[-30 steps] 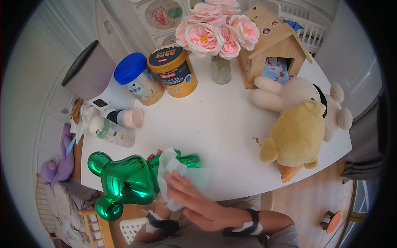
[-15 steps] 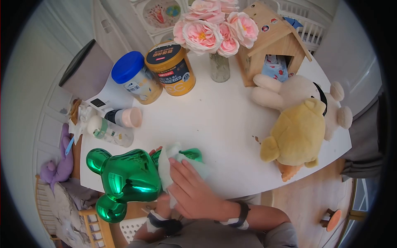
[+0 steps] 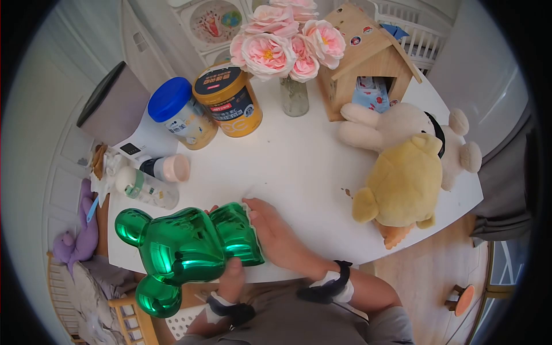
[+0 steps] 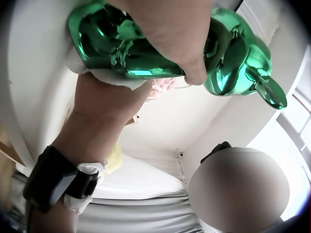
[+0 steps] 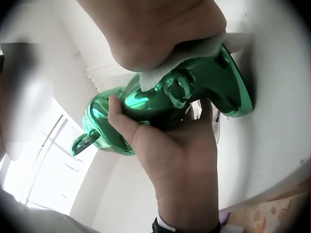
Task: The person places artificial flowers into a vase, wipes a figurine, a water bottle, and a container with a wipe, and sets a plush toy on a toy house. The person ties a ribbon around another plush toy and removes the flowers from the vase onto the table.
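Note:
A shiny green bear figurine [image 3: 187,244] lies on its side at the table's near left edge, ears toward the left in the head view. My left hand [image 5: 177,153] grips it round the middle, thumb on the near side; in the head view most of its fingers are behind the figurine. My right hand [image 3: 282,236] cups the leg end with a white wipe [image 5: 187,58] between palm and figurine. Only a thin edge of the wipe shows in the head view. In the left wrist view the wipe hangs below the legs beside the right wrist.
A clear bottle [image 3: 146,187], a pink-lidded cup [image 3: 175,168], two tubs [image 3: 230,103] and an appliance [image 3: 118,109] stand at left. Flowers in a vase [image 3: 294,98] and a wooden house [image 3: 365,63] are at the back. Plush toys [image 3: 399,178] lie at right.
My right hand has slid from the top of the legs round to their end, taking the wipe along. The green legs now show more, and the figurine has turned slightly in my left hand.

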`<state>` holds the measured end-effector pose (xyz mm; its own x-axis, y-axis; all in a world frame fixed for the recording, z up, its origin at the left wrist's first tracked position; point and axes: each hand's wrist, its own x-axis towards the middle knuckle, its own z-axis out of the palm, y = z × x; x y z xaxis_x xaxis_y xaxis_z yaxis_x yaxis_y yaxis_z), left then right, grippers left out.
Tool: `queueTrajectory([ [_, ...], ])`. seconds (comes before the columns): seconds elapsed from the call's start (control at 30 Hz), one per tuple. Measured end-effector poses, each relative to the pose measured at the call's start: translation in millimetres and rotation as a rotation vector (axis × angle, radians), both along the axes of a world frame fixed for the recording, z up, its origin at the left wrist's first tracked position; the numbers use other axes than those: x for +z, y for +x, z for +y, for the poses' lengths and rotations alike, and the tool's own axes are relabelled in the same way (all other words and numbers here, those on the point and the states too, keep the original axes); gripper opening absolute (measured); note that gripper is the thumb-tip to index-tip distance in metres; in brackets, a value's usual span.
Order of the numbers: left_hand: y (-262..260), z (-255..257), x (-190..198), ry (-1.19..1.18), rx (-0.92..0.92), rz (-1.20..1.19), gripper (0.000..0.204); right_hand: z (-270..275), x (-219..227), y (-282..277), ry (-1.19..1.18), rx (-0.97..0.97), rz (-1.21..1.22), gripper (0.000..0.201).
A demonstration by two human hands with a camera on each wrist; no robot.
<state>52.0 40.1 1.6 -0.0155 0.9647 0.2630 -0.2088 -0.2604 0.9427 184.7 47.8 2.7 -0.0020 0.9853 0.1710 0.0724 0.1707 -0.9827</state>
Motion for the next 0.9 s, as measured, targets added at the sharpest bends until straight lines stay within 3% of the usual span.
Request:
queueTrajectory([
  [0.2, -4.3, 0.9, -5.9, 0.028, 0.030, -0.048, 0.113, -28.6, -1.1, 2.8, -0.139, -0.032, -0.003, 0.050],
  [0.3, -4.7, -1.6, -4.0, 0.038, 0.024, -0.067, 0.113, -45.8, 9.6, 4.1, -0.199, 0.075, 0.119, 0.053],
  [0.37, -2.2, -3.9, 3.4, 0.027, 0.018, -0.064, 0.112, -54.8, 6.7, 2.4, 0.085, 0.078, -0.341, 0.055],
  [0.5, 0.2, -1.7, 6.6, -0.036, 0.048, -0.200, 0.120, -65.5, 8.2, -10.0, 0.199, 0.063, -0.246, 0.057],
  [0.77, -8.9, -5.3, 8.9, -0.077, 0.007, -0.180, 0.120, -48.7, 35.8, -9.8, 0.472, 0.323, -0.365, 0.047],
  [0.9, -13.9, -2.7, 5.3, -0.067, -0.012, -0.160, 0.118, -36.5, 43.4, -16.4, 0.468, 0.218, -0.290, 0.043],
])
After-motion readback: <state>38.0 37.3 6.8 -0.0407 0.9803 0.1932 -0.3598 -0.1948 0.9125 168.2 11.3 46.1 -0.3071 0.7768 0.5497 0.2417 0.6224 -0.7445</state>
